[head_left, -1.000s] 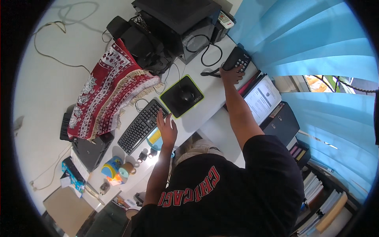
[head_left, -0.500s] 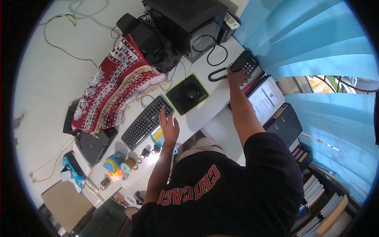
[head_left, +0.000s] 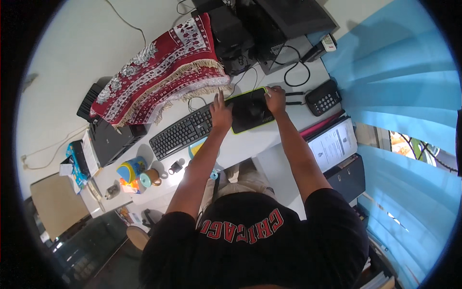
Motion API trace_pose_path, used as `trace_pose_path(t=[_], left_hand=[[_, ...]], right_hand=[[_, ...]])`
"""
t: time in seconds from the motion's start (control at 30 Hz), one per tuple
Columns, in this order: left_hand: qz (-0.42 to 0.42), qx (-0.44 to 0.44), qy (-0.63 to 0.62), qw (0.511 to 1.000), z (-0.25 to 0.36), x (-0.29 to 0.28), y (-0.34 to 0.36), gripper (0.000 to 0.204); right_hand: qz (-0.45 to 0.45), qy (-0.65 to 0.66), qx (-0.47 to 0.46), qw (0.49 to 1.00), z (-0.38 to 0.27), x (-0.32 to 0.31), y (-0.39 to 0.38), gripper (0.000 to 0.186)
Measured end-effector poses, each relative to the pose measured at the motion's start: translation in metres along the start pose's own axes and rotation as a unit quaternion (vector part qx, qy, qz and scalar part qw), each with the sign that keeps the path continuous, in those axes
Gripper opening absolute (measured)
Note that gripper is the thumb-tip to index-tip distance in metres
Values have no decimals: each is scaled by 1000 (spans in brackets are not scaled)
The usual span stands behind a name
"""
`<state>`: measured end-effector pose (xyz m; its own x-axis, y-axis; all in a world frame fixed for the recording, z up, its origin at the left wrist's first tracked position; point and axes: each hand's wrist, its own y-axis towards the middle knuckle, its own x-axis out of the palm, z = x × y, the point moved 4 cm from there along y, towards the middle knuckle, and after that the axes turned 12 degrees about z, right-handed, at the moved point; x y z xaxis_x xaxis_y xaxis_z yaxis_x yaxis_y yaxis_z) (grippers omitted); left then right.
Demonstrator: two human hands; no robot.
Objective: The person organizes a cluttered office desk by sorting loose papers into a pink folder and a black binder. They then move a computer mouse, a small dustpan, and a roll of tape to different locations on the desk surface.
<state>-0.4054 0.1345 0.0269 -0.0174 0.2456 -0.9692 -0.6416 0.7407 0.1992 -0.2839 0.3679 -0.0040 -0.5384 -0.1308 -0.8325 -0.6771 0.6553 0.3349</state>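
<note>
My left hand reaches over the right end of the black keyboard, its fingers stretched out beside the left edge of the mouse pad. At the far right corner of the black, green-edged mouse pad, my right hand is closed, its fingers appearing to pinch the rim. On the pad rests a dark mouse. To the right of my right hand stands a black desk phone with a coiled cord.
A red and white fringed cloth covers equipment at the back. On the left are a black printer, a mug and a blue-yellow container. A paper on a folder and blue curtains lie right.
My right hand has left the desk phone and come left to the mouse pad's corner. My left hand has moved off the keyboard's near side toward the pad. The whole view has turned.
</note>
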Motion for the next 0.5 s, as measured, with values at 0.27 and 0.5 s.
trace_pose_path(t=[0.27,0.5], left_hand=[[-10,66,87,994,6,37,45,32],[25,41,71,996,1,47,52,28]], right_hand=[[-43,-144,-46,988,-21,22,18,27],[-16,-146,-140,979,-28,20,31,20]])
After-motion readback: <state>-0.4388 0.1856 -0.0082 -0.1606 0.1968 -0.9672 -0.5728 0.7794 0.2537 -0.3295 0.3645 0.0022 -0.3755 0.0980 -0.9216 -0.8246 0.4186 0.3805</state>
